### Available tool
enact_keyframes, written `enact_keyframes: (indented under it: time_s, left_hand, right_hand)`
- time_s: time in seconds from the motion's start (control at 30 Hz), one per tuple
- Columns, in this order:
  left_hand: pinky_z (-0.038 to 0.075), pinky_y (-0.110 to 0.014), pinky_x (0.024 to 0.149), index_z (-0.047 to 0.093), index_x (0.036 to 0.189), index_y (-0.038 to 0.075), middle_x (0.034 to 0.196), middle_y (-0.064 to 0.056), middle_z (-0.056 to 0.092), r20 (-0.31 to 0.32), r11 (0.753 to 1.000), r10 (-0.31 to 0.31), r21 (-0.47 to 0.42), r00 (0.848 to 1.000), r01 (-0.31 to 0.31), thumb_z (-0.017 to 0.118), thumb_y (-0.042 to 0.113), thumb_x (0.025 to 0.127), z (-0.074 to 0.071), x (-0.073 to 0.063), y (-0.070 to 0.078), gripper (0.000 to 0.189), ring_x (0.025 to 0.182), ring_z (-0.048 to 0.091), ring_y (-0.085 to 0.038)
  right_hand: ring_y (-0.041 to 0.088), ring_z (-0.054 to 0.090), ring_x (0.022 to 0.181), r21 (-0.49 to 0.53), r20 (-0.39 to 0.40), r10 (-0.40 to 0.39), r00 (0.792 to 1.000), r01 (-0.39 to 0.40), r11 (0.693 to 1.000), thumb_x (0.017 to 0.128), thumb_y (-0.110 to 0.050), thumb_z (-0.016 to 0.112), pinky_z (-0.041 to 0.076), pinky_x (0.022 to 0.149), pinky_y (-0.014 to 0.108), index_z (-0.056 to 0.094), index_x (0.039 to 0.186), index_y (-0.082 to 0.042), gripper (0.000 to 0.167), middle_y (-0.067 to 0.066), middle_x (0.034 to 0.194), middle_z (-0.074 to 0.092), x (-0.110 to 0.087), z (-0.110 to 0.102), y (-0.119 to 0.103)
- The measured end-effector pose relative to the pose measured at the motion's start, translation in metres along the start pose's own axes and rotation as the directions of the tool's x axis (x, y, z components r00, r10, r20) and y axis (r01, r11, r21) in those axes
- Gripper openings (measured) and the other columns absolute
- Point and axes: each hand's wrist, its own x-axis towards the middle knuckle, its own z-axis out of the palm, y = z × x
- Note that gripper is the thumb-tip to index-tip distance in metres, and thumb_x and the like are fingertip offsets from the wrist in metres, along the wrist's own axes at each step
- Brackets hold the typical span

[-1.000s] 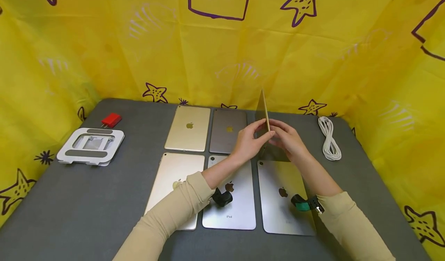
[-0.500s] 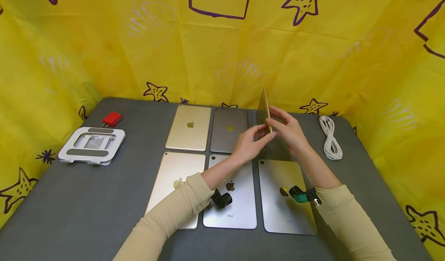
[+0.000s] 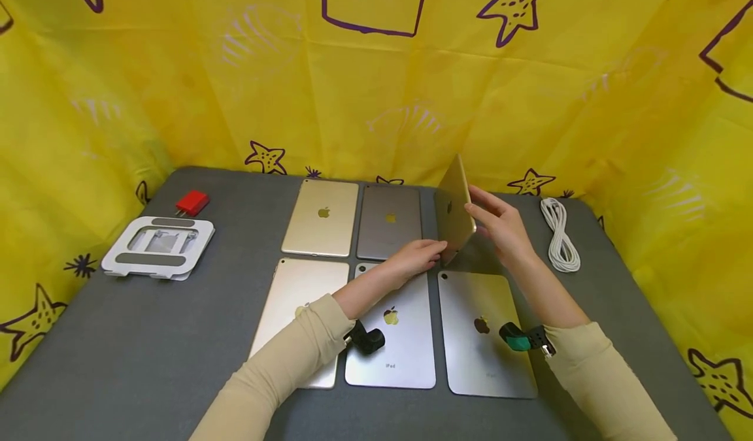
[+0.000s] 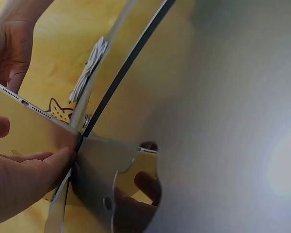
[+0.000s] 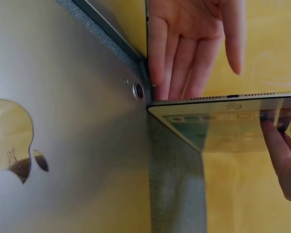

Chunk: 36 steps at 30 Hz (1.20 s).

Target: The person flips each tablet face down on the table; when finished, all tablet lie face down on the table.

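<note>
A thin gold tablet [image 3: 451,196] stands tilted on its edge behind the front-right tablet, its back facing left in the head view. My right hand [image 3: 501,224] grips its right edge, thumb on the edge and fingers behind. Those right-hand fingers [image 5: 280,158] lie against the lit, reflecting screen in the right wrist view. Low on the tablet's near corner, my left hand [image 3: 416,258] touches the back with its fingertips. In the right wrist view, the left hand [image 5: 191,53] has its fingers straight, reaching down to the tablet's bottom edge with the speaker holes.
Tablets lie face down: gold [image 3: 306,225] and dark grey [image 3: 376,232] behind, pale gold [image 3: 279,323], silver [image 3: 406,349] and grey-silver [image 3: 482,356] in front. Left are a white folding stand [image 3: 120,258] and red plug [image 3: 193,201]; right, a bundled white cable [image 3: 559,235]. Yellow cloth surrounds the table.
My left hand has let go of the tablet's near edge and slid down to its lower corner. The tablet has tilted, showing more of its back, and my right hand has shifted right with it.
</note>
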Motion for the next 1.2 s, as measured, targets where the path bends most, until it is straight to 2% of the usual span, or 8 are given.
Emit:
enact_keyframes:
  time_s: [0.1, 0.27, 0.5, 0.8, 0.9, 1.0, 1.2]
  left_hand:
    - [0.033, -0.035, 0.112, 0.041, 0.140, -0.011, 0.147, -0.021, 0.041, 0.020, 0.993, -0.023, -0.119, 1.000, 0.025, 0.048, 0.021, 0.103, 0.002, 0.002, -0.003, 0.050, 0.138, 0.037, -0.032]
    - [0.028, -0.035, 0.115, 0.038, 0.142, -0.011, 0.150, -0.020, 0.037, 0.042, 0.984, -0.030, -0.174, 0.999, 0.037, 0.046, 0.020, 0.103, 0.004, 0.002, -0.005, 0.050, 0.141, 0.032, -0.031]
    - [0.025, -0.036, 0.116, 0.035, 0.144, -0.011, 0.152, -0.021, 0.032, 0.048, 0.981, -0.018, -0.191, 0.999, 0.027, 0.045, 0.021, 0.104, 0.003, 0.001, -0.007, 0.052, 0.141, 0.030, -0.032]
    - [0.026, -0.036, 0.115, 0.042, 0.141, -0.008, 0.146, -0.019, 0.042, 0.040, 0.994, 0.015, -0.105, 0.999, -0.011, 0.047, 0.022, 0.103, 0.003, -0.001, -0.008, 0.050, 0.139, 0.034, -0.030]
    - [0.025, -0.038, 0.116, 0.041, 0.143, -0.006, 0.149, -0.019, 0.039, 0.039, 0.998, 0.028, -0.055, 0.999, -0.026, 0.046, 0.025, 0.103, 0.002, -0.002, -0.008, 0.051, 0.141, 0.031, -0.029]
    - [0.025, -0.039, 0.116, 0.040, 0.144, -0.005, 0.150, -0.019, 0.037, 0.033, 0.999, 0.042, -0.007, 0.999, -0.042, 0.046, 0.026, 0.103, 0.002, -0.003, -0.008, 0.052, 0.142, 0.030, -0.029]
    - [0.023, -0.038, 0.116, 0.041, 0.144, -0.005, 0.149, -0.018, 0.040, 0.028, 0.998, 0.058, 0.019, 0.998, -0.059, 0.048, 0.027, 0.101, 0.003, -0.005, -0.007, 0.053, 0.141, 0.030, -0.030]
  right_hand:
    - [0.014, 0.050, 0.121, 0.050, -0.025, 0.023, 0.999, -0.022, 0.999, 0.095, -0.027, 0.065, 0.044, 0.103, 0.040, 0.047, 0.146, -0.013, 0.055, 0.006, 0.143, 0.051, -0.002, -0.003, 0.003]
    - [0.013, 0.054, 0.114, 0.172, -0.068, 0.018, 0.998, -0.006, 0.985, 0.093, -0.022, 0.068, 0.054, 0.081, 0.021, 0.051, 0.142, -0.007, 0.054, -0.001, 0.128, 0.060, -0.005, -0.007, 0.010]
    - [0.008, 0.061, 0.101, 0.250, -0.117, 0.030, 0.993, 0.000, 0.968, 0.089, -0.019, 0.073, 0.054, 0.070, 0.018, 0.060, 0.134, -0.006, 0.048, -0.008, 0.111, 0.069, -0.009, -0.018, 0.016]
    - [0.005, 0.066, 0.087, 0.395, -0.143, 0.039, 0.989, 0.020, 0.919, 0.090, -0.004, 0.069, 0.056, 0.067, 0.020, 0.074, 0.113, -0.008, 0.024, -0.006, 0.096, 0.074, -0.012, -0.038, 0.037]
    - [0.005, 0.067, 0.083, 0.391, -0.154, 0.044, 0.987, 0.021, 0.920, 0.091, -0.002, 0.067, 0.056, 0.065, 0.020, 0.076, 0.110, -0.008, 0.022, -0.006, 0.093, 0.074, -0.011, -0.043, 0.043]
    - [0.004, 0.067, 0.080, 0.348, -0.169, 0.070, 0.983, -0.007, 0.938, 0.091, -0.002, 0.066, 0.055, 0.063, 0.019, 0.072, 0.116, -0.006, 0.025, -0.008, 0.090, 0.073, -0.010, -0.047, 0.049]
    - [-0.002, 0.065, 0.077, 0.191, -0.175, 0.150, 0.973, -0.116, 0.975, 0.095, -0.004, 0.060, 0.053, 0.066, 0.014, 0.044, 0.139, 0.008, 0.048, -0.017, 0.085, 0.068, -0.009, -0.054, 0.061]
